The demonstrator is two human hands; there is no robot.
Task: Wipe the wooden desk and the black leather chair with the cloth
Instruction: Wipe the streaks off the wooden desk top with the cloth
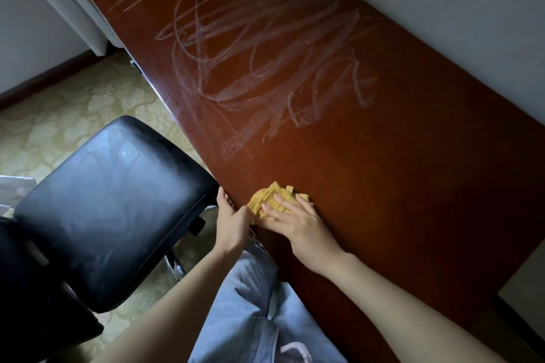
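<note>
Yellow cloth (272,199) lies bunched on the wooden desk (398,186), near its front edge. The right hand (295,222) presses it down with flat, straight fingers. The left hand (233,222) sits on the desk's edge, touching the cloth; whether its fingers hook the edge cannot be told. White swirly marks (250,53) cover the desk farther back. The black leather chair (112,209) stands just beside the desk
</note>
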